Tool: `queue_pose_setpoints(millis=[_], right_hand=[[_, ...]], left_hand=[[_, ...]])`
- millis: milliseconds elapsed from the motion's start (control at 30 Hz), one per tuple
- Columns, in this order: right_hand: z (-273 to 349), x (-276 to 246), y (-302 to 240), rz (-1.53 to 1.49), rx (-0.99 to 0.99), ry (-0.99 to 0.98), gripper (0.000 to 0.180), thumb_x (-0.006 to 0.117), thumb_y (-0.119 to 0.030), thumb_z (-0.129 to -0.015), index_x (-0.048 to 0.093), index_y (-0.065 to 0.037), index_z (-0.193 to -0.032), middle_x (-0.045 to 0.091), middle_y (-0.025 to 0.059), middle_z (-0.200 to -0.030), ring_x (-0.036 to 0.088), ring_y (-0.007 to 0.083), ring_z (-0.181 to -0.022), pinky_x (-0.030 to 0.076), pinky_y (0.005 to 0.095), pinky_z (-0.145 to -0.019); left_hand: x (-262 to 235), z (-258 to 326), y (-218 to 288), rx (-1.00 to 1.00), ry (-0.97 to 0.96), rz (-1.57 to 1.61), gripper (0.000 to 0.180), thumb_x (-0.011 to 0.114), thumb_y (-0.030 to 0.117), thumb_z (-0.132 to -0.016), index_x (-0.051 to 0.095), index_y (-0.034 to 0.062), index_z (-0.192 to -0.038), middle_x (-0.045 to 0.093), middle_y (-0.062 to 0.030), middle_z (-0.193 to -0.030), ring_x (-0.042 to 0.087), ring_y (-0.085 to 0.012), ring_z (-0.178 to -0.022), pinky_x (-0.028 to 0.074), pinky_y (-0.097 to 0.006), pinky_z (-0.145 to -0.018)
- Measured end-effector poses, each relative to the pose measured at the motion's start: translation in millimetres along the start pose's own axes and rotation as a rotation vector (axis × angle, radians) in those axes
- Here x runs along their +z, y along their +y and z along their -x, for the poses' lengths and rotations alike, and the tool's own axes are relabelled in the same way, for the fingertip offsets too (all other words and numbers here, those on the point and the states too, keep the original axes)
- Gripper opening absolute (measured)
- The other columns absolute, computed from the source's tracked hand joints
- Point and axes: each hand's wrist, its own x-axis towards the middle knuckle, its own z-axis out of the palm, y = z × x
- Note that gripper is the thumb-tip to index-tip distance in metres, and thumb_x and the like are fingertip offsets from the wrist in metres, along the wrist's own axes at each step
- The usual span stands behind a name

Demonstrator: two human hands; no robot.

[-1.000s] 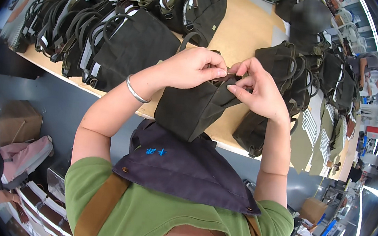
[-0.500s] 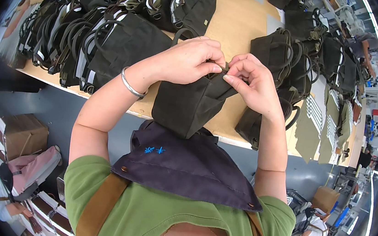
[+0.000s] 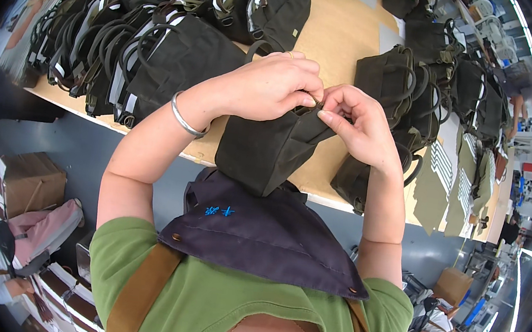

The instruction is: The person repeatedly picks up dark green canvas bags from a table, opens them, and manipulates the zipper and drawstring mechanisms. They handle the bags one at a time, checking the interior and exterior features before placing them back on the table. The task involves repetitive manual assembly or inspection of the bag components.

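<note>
While the left hand (image 3: 274, 86) and right hand (image 3: 358, 124) met fingertip to fingertip, both pinched the top edge of a dark bag (image 3: 271, 147), which hung lengthwise toward the near edge of the bench (image 3: 338, 31).

Bags in rows (image 3: 163, 32) lie on the table (image 3: 338, 37), left of the held bag (image 3: 267, 150).

Dark olive-black bag (image 3: 268, 147), plain; black bags with pale striped straps (image 3: 160, 58); tan desk (image 3: 338, 37); green shirt (image 3: 230, 318); navy bib with blue stitching (image 3: 271, 238); silver bracelet (image 3: 183, 120).
</note>
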Motion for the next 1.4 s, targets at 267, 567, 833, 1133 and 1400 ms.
queue_pose_setpoints(millis=[267, 567, 833, 1133, 1400], right_hand=[[5.3, 2.6, 10.8, -0.187, -0.080, 0.040, 0.013, 0.064, 0.005, -0.085, 0.054, -0.002, -0.089, 0.062, 0.0059, -0.092, 0.057, 0.0083, -0.079, 0.048, 0.0242, -0.073], [7.5, 1.5, 9.8, -0.241, -0.009, 0.018, 0.015, 0.062, 0.008, -0.087, 0.054, -0.001, -0.097, 0.061, 0.0028, -0.096, 0.056, 0.0067, -0.087, 0.046, 0.0218, -0.078], [3.0, 0.8, 8.4, -0.257, -0.006, -0.032, 0.017, 0.061, 0.008, -0.086, 0.055, -0.001, -0.099, 0.060, 0.0017, -0.095, 0.056, 0.0065, -0.085, 0.046, 0.0210, -0.077], [-0.1, 5.5, 2.3, -0.229, -0.015, -0.010, 0.018, 0.061, 0.008, -0.086, 0.051, -0.001, -0.098, 0.060, 0.0039, -0.094, 0.056, 0.0080, -0.083, 0.046, 0.0221, -0.076], [-0.5, 6.1, -5.6, -0.186, 0.017, -0.034, 0.022, 0.063, 0.010, -0.083, 0.050, -0.001, -0.098, 0.060, 0.0042, -0.094, 0.056, 0.0079, -0.079, 0.046, 0.0222, -0.074]], left_hand=[[11.5, 23.3, 18.6, -0.148, 0.394, -0.090, 0.008, 0.071, 0.016, -0.080, 0.066, 0.0111, -0.084, 0.059, -0.0004, -0.080, 0.052, -0.0215, -0.084, 0.039, -0.035, -0.079], [41.1, 30.7, 16.1, -0.222, 0.287, 0.053, 0.008, 0.065, 0.018, -0.088, 0.071, 0.0128, -0.088, 0.060, 0.0028, -0.077, 0.052, -0.0158, -0.085, 0.031, -0.035, -0.084], [50.3, 31.9, -2.5, -0.212, 0.280, 0.316, 0.009, 0.067, 0.017, -0.086, 0.070, 0.0092, -0.089, 0.061, -0.0007, -0.077, 0.055, -0.0179, -0.083, 0.039, -0.036, -0.081], [53.8, 37.2, 22.0, -0.298, 0.384, 0.107, 0.005, 0.066, 0.016, -0.087, 0.065, 0.0120, -0.084, 0.059, 0.0042, -0.080, 0.052, -0.0148, -0.082, 0.029, -0.035, -0.087], [56.9, 44.0, 22.8, -0.310, 0.427, 0.226, 0.008, 0.072, 0.016, -0.082, 0.065, 0.0129, -0.081, 0.058, 0.0057, -0.075, 0.053, -0.0120, -0.080, 0.028, -0.034, -0.084]])
